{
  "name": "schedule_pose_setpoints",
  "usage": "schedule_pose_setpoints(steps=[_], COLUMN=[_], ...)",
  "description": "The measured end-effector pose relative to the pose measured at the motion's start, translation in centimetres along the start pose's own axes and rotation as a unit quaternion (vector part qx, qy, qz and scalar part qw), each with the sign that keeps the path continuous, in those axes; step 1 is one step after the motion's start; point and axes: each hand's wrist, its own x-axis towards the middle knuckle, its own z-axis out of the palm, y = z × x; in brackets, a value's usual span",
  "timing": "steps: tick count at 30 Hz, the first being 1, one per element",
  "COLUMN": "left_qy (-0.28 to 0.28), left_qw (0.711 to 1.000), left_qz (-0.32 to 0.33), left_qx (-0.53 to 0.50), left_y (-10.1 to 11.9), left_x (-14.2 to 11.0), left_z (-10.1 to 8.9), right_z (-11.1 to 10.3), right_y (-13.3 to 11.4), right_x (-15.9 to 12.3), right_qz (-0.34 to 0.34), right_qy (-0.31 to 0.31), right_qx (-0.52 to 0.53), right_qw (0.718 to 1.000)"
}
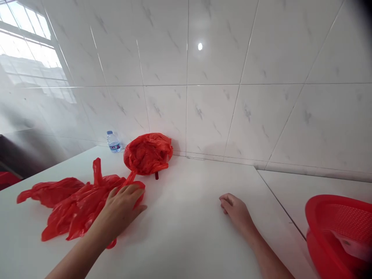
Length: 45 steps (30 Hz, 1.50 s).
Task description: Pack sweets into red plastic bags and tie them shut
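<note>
My left hand (123, 205) lies flat, fingers stretched out, on the right end of a heap of crumpled red plastic bags (69, 205) spread on the white counter (186, 232). My right hand (235, 211) rests on the counter to the right, fingers curled loosely under, nothing visible in it. Behind the heap, against the tiled wall, sits a bulging red plastic bag (148, 153) with something dark poking out beneath it.
A small water bottle (113, 142) stands by the wall left of the bulging bag. Red plastic baskets (340, 232), stacked, sit at the right edge. A window (26, 42) is at the upper left. The tiled wall (232, 97) backs the counter.
</note>
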Motion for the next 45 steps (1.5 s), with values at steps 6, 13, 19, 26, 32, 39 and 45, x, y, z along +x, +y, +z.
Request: schedule_pose_setpoints(steps=[6, 13, 19, 26, 32, 39, 45], left_qy=[0.059, 0.061, 0.078, 0.158, 0.206, 0.21, 0.169], left_qw=[0.998, 0.995, 0.994, 0.987, 0.971, 0.94, 0.904], left_qz=[-0.002, -0.053, -0.056, -0.027, 0.08, 0.235, 0.255], left_qx=[0.008, 0.052, 0.05, -0.014, -0.089, -0.132, -0.299], left_y=[1.0, -1.3, -1.5, -1.0, 1.3, 6.9, 14.6], left_x=[10.3, 17.5, 17.2, 16.5, 14.4, 10.5, 8.1], left_z=[-1.8, 1.1, 2.4, 2.2, 2.0, 4.2, 7.4], right_z=[-0.2, -0.4, -0.3, -0.2, 0.2, 0.8, 1.7], right_y=[0.1, 0.0, 0.2, -0.4, -0.4, -0.6, -2.7], right_x=[0.1, 0.1, 0.3, -0.2, -0.3, -0.4, -1.6], right_qz=[-0.005, 0.008, 0.008, -0.006, -0.026, -0.035, -0.109], right_qy=[-0.006, -0.015, -0.017, -0.016, -0.001, -0.01, -0.086], right_qx=[-0.005, 0.023, 0.031, 0.0, -0.057, 0.003, 0.254], right_qw=[1.0, 1.0, 0.999, 1.0, 0.998, 0.999, 0.957])
